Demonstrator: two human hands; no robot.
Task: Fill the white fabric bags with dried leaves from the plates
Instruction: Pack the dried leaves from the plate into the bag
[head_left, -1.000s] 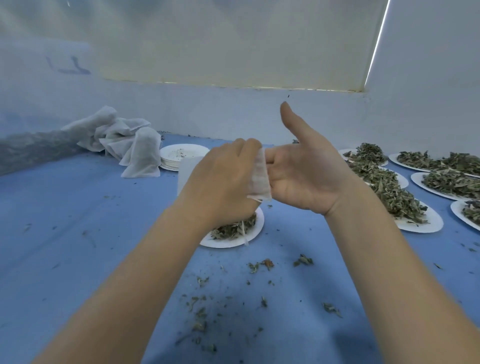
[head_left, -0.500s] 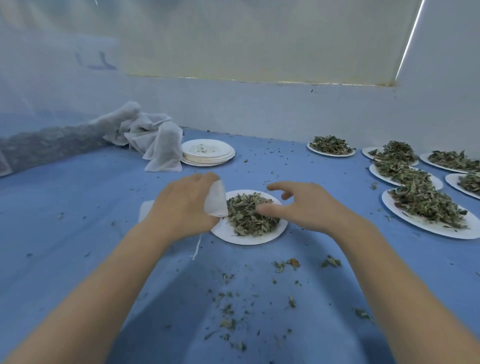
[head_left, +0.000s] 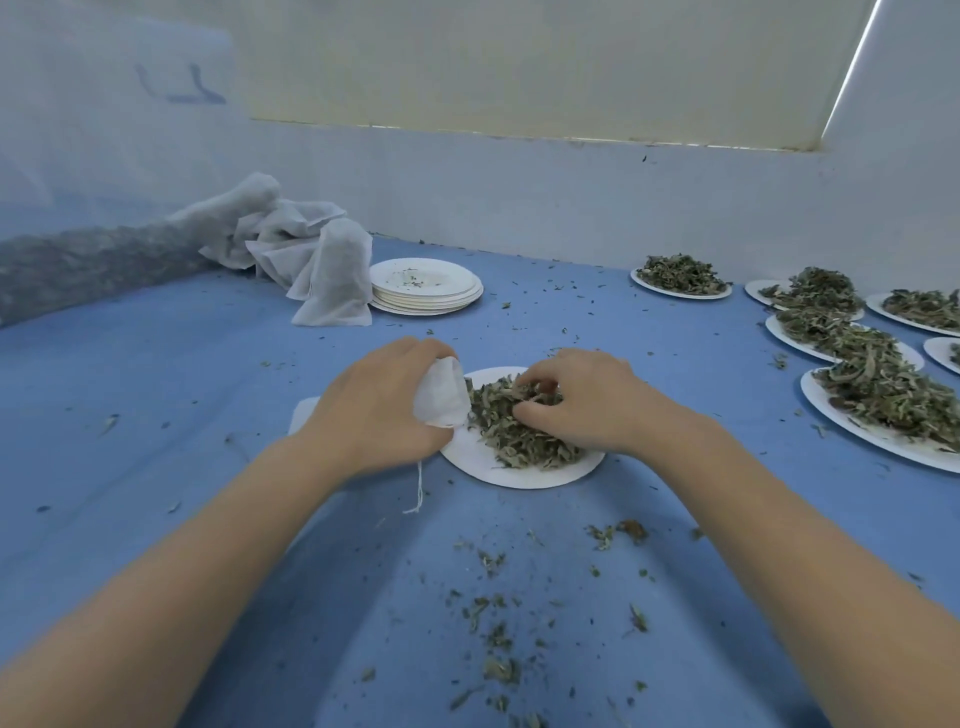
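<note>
A small white fabric bag (head_left: 440, 396) with a thin drawstring (head_left: 418, 488) hanging from it sits at the left rim of a round white plate (head_left: 519, 474), its mouth toward a heap of dried green leaves (head_left: 524, 431) on the plate. Further plates of leaves (head_left: 883, 400) lie to the right. A pile of white bags (head_left: 306, 260) lies far left.

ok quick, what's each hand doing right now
Left hand: closed on a white fabric bag, held at the plate edge.
Right hand: fingers curled into the dried leaves, pinching some.
</note>
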